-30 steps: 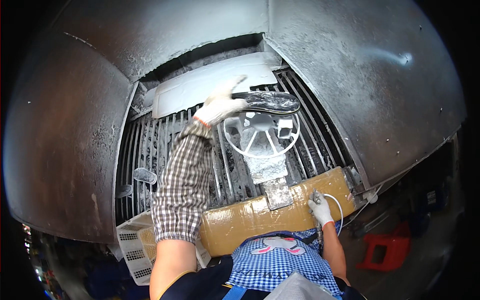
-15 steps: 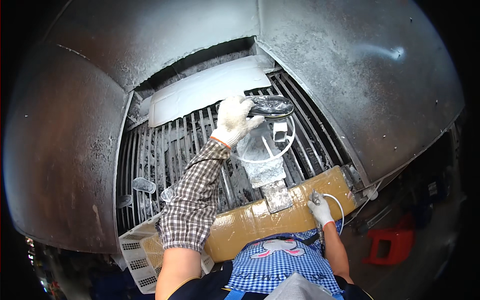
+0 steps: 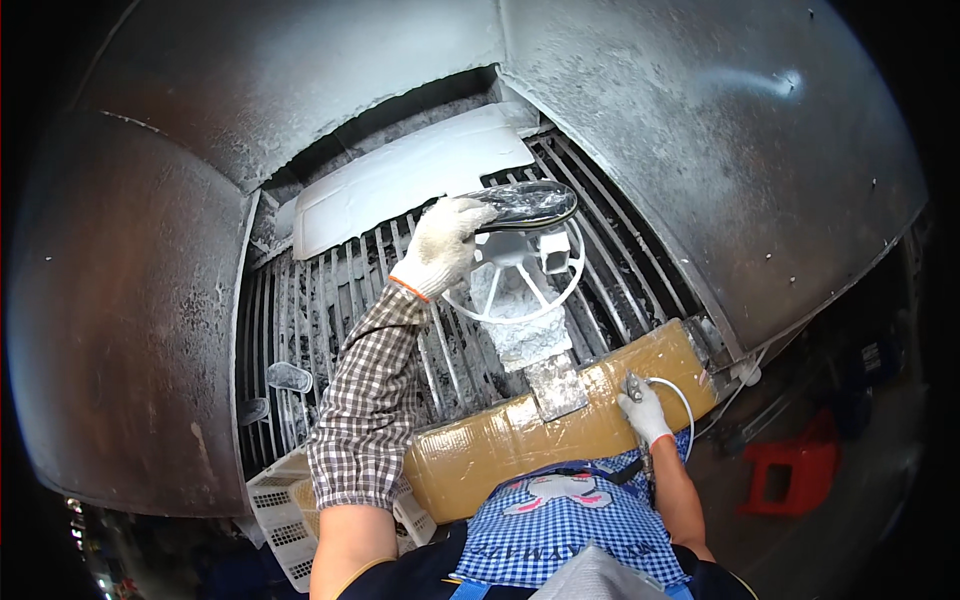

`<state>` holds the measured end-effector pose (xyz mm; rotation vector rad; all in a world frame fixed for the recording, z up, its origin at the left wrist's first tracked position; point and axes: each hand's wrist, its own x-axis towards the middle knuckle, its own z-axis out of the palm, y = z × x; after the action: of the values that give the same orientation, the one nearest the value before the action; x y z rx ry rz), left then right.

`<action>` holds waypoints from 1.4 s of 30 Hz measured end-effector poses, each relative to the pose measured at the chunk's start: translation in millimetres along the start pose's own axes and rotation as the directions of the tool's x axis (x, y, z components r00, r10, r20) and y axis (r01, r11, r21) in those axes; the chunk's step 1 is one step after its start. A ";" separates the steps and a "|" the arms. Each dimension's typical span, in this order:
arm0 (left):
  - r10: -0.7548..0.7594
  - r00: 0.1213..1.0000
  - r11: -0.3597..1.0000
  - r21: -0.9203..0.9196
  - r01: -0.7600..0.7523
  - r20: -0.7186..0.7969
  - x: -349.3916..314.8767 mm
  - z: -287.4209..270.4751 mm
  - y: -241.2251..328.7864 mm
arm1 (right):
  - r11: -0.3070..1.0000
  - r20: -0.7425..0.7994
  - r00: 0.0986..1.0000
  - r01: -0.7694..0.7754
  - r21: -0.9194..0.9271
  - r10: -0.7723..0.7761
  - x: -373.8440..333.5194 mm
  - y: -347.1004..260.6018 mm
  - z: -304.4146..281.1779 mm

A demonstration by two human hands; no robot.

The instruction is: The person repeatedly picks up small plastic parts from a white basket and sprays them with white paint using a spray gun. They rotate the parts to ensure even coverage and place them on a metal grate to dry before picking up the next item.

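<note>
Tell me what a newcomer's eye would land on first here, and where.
First, the glossy black shoe sole near the centre, its left end gripped by the gloved left hand, at the far side of a white spoked wheel. Next, the bright red stool at the lower right. Then the gloved right hand, holding a spray gun over tan, shiny cardboard.

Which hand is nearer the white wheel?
Left. The left hand is at the wheel's upper-left side in view, gripping a dark sole. The right hand is farther off, lower right of the wheel, by the tan ledge.
</note>
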<state>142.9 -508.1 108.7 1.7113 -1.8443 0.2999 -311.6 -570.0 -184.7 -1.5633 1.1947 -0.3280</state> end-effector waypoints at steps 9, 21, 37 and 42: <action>-0.042 0.996 0.997 -0.063 0.037 -0.078 -7.0 -10.2 6.0 | 0.987 -0.087 0.987 0.128 -0.094 -0.136 4.1 8.4 3.0; -0.938 0.155 0.344 -0.889 0.303 -0.310 -130.4 51.1 55.9 | 0.974 -0.092 0.989 0.092 -0.205 -0.113 -17.5 -36.5 2.2; -0.669 0.611 -0.565 -0.824 -0.046 0.424 -144.7 120.2 105.8 | 0.750 0.226 0.794 0.378 0.544 -0.564 -88.1 -314.6 -0.5; -0.635 0.586 -0.624 -0.782 -0.004 0.503 -125.1 103.6 121.4 | 0.660 0.232 0.731 0.372 0.653 -0.642 -102.2 -344.1 13.5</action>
<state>-3.2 -443.3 -16.1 0.5749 -0.0754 -1.0836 -172.0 -511.9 141.2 -1.3039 0.1969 -0.6051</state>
